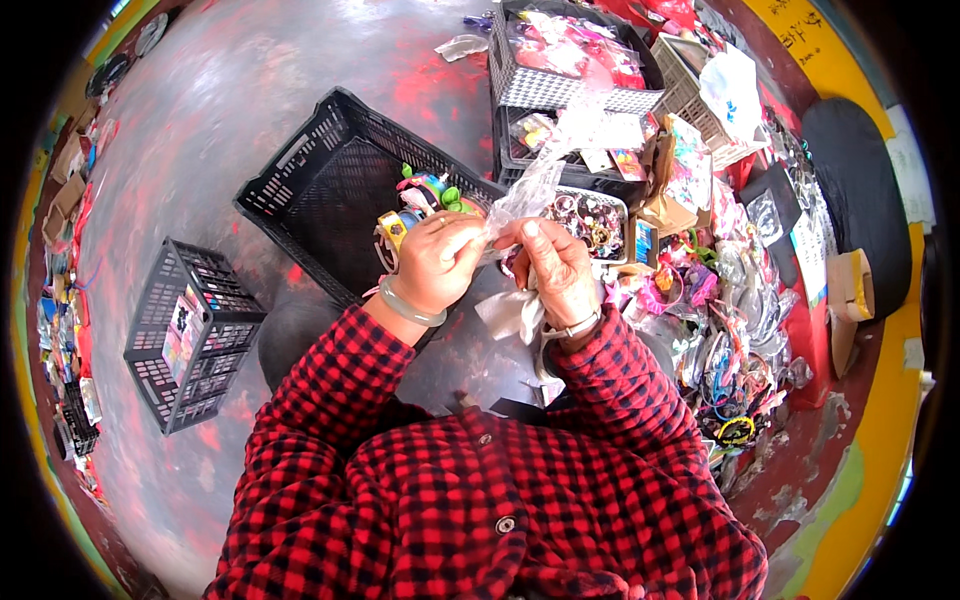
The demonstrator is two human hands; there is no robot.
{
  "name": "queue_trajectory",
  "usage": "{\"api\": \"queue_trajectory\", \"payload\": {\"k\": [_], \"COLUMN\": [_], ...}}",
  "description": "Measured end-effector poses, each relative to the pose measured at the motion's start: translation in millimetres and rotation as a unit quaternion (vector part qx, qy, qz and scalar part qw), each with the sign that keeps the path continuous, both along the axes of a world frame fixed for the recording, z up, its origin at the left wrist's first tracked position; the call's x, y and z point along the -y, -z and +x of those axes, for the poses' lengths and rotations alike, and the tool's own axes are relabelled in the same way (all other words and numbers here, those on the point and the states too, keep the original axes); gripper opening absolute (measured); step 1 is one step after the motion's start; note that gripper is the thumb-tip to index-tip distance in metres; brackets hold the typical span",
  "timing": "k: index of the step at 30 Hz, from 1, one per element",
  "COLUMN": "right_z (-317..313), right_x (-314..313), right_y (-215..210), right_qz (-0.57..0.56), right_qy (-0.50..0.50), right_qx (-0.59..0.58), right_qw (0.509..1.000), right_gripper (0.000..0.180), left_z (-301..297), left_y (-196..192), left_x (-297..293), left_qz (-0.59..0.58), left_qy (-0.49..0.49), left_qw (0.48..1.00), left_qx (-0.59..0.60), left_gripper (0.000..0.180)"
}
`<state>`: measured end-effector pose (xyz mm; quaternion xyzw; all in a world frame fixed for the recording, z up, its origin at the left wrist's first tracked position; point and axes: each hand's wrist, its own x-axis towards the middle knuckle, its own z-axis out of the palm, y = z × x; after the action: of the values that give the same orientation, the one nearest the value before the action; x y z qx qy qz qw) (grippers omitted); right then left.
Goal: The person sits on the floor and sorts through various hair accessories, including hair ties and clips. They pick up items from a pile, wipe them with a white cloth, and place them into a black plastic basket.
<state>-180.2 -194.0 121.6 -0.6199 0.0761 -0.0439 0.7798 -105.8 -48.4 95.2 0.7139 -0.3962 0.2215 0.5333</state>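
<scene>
Between my two hands a clear plastic bag (pixel 537 190) is stretched, its far end trailing up and to the right. My left hand (pixel 438 262), with a pale bangle on the wrist, pinches its near left edge. My right hand (pixel 553 270), thumb and fingers pressed together, grips the bag's right side. Below the right palm hangs a crumpled white piece (pixel 511 316), paper or cloth; I cannot tell which. Just beyond my left hand lie small colourful items (pixel 425 190) with green and yellow parts, in the right end of a large black crate (pixel 290 160).
A second black crate (pixel 195 335) stands on the floor at left. Far right of centre, a black-and-white patterned box (pixel 545 88) full of packaged goods sits on another crate. Hair ties fill a white basket (pixel 590 222). Bagged accessories (pixel 735 330) are heaped at right, beside a black chair (pixel 855 200).
</scene>
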Motion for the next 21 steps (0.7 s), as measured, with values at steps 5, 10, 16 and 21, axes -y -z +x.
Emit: {"api": "queue_trajectory", "payload": {"k": [5,10,16,21], "right_z": [5.7,2.3,0.4,-0.8], "right_x": [8.3,14.4,24.1,24.6], "right_y": [4.6,-0.9,1.8,0.9], "right_qz": [-0.045,-0.027,0.025,0.016], "right_qy": [0.013,0.028,0.023,0.003], "right_qx": [-0.069,-0.07,-0.086,-0.089], "right_qw": [0.996,0.997,0.996,0.996], "right_gripper": [0.016,0.007,0.003,0.002], "left_z": [-3.4,-5.0,-10.1,-3.7], "left_y": [1.6,5.8,-1.6,13.1], "left_x": [1.6,4.7,1.3,4.4], "left_qz": [0.057,0.1,0.059,-0.021], "left_qy": [0.021,0.043,0.217,0.271], "left_qw": [0.994,0.992,0.938,0.865], "left_qx": [0.086,0.06,-0.264,-0.421], "left_gripper": [0.014,0.018,0.019,0.016]}}
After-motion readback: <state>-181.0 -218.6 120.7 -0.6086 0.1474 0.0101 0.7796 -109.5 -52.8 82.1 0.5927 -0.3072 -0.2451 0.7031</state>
